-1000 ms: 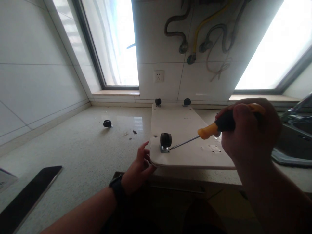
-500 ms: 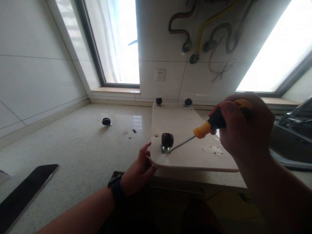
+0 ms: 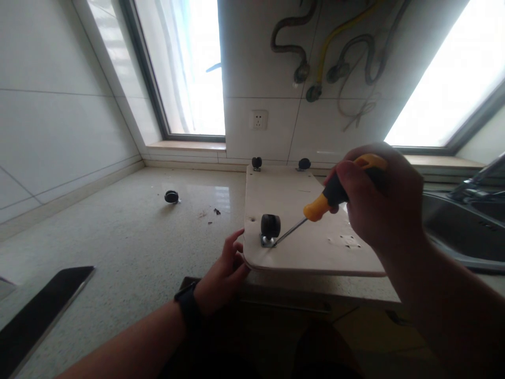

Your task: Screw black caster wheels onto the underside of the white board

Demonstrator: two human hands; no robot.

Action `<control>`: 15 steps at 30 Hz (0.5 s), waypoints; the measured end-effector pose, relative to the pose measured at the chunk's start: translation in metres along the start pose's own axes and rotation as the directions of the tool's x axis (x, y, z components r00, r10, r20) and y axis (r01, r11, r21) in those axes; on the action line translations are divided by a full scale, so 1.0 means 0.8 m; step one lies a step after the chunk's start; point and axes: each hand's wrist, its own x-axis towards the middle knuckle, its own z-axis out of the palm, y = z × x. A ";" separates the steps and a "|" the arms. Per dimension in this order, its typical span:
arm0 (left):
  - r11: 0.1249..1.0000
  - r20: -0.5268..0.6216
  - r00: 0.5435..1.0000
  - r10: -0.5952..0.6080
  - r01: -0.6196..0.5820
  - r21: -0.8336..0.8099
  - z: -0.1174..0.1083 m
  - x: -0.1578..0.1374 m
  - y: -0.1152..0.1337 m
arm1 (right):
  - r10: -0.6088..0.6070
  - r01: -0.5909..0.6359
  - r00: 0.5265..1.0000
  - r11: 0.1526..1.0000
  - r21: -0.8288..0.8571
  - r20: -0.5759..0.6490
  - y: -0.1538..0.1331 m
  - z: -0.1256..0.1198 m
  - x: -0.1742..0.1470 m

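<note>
My right hand (image 3: 381, 197) is closed around the yellow and black handle of a screwdriver (image 3: 315, 208). The shaft slants down to the left, and its tip meets the right edge of the metal plate under a black caster wheel (image 3: 270, 226). That caster sits on the near left corner of a pale wooden board (image 3: 300, 252), which lies on the counter. My left hand (image 3: 224, 276), wearing a dark watch, grips the board's near left corner, its fingers partly hidden at the edge. Two more casters, a left one (image 3: 256, 162) and a right one (image 3: 304, 163), stand at the board's far end.
A loose caster (image 3: 171, 197) lies on the speckled counter (image 3: 130, 247), near small screws (image 3: 216, 211). A long black strip (image 3: 47, 316) rests at the left. The sink (image 3: 453, 226) is at the right, and pipes (image 3: 302, 71) run along the wall behind.
My right hand and the screwdriver handle have shifted left and slightly up, so the shaft stands steeper. The tip stays at the caster plate. My left hand keeps its place on the board.
</note>
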 end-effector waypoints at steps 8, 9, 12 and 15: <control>0.998 0.003 0.999 -0.050 0.050 -0.045 -0.001 -0.002 -0.002 | -0.045 0.060 0.952 0.997 -0.041 0.301 -0.006 0.012 0.021; 0.998 0.003 0.999 -0.046 0.046 -0.040 -0.001 -0.002 -0.003 | -0.046 0.071 0.938 0.996 -0.061 0.345 -0.010 0.012 0.025; 0.999 -0.009 1.000 -0.022 0.021 -0.028 0.000 -0.002 -0.007 | -0.049 0.132 0.879 0.981 -0.144 0.474 -0.022 0.006 0.036; 1.000 -0.017 1.000 -0.023 0.022 -0.018 0.002 -0.001 -0.006 | -0.036 0.166 0.854 0.964 -0.207 0.519 -0.029 -0.002 0.043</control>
